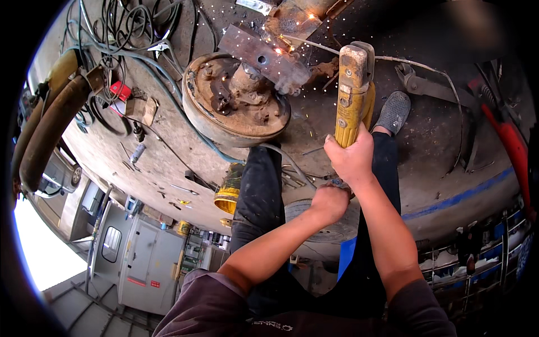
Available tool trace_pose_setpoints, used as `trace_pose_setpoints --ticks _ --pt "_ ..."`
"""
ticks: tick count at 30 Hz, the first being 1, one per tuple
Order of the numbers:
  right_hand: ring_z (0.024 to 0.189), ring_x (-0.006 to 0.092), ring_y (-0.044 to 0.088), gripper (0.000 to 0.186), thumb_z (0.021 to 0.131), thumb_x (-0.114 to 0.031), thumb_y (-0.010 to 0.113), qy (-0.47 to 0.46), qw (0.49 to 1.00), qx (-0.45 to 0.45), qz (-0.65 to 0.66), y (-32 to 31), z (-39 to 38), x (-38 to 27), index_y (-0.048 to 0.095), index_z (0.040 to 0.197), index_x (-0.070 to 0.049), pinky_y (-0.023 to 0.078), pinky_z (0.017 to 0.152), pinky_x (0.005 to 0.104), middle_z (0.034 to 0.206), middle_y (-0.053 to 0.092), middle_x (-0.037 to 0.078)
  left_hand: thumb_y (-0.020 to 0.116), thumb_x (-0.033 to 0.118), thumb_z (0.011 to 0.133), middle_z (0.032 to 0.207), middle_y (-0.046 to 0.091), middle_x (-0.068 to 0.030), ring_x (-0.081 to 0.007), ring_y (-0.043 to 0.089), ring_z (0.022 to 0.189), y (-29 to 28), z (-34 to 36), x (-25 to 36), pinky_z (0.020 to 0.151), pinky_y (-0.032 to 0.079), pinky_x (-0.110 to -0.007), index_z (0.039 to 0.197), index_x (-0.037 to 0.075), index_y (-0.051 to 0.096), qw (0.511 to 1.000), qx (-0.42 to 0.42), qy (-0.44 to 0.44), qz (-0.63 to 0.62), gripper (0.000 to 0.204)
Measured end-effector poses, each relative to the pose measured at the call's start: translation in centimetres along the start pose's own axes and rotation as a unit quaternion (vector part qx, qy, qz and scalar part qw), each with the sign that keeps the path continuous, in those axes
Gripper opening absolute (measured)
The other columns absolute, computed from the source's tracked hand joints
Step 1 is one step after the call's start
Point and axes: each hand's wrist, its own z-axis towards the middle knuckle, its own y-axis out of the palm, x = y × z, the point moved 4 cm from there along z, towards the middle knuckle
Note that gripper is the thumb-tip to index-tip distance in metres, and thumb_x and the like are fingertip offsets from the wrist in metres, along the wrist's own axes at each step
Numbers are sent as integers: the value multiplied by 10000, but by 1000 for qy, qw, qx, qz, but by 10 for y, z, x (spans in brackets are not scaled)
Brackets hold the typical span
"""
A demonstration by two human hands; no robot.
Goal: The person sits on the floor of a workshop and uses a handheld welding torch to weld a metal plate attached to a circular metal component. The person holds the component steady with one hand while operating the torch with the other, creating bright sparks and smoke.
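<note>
My right hand (351,154) grips the yellow, worn electrode holder (348,101), raised upright in front of me. A thin rod (311,44) reaches left from near its top toward glowing spots and sparks on a rusty steel plate (247,50). That plate, with a hole in it, lies across a large rusty round hub-like part (208,106) and beside other rusty metal (286,22). My left hand (331,199) is closed just below my right one, round something small and greyish that I cannot make out.
Tangled cables (129,33) lie at upper left, beside curved pipes (53,132) and a red box (120,90). A yellow bucket (225,196) and a tyre (297,216) are near my legs. A red jack-like tool (502,146) stands right. A blue hose (199,135) runs past the hub.
</note>
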Motion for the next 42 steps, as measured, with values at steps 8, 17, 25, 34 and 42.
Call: trace_pose_setpoints --ticks 8,17,25,34,42 --pt "681 123 595 280 790 -79 732 8 1000 -28 -5 -2 6 -39 613 1020 29 516 658 311 757 639 68 573 192 910 866 752 -150 -339 731 838 -8 2 2 773 530 -493 881 90 735 1000 -22 -3 -8 194" --pt "677 123 569 272 805 -83 713 -3 992 -44 -115 20 24 -42 602 1027 28 515 662 324 761 633 71 563 143 881 886 768 -134 -301 744 867 -17 2 4 830 538 -452 928 114 748 999 -40 -1 -6 193" --pt "739 298 665 306 785 -108 710 2 991 -39 -128 31 31 -45 614 1031 45 543 718 394 804 678 194 568 110 862 896 771 -135 -302 745 874 -23 1 3 875 527 -449 914 99 752 999 -44 -8 -18 192" --pt "916 457 700 393 778 -116 714 26 989 -59 -134 37 32 -47 631 1115 68 563 818 452 930 711 300 571 106 856 912 769 -150 -306 738 918 -16 0 -1 929 502 -463 901 97 751 998 -46 -10 -38 186" --pt "729 323 695 303 777 -115 704 2 988 -37 -151 40 32 -40 604 1018 38 548 724 387 797 679 190 573 110 852 892 764 -149 -323 734 890 -16 -1 -1 924 501 -486 892 94 748 999 -35 -9 -36 180"
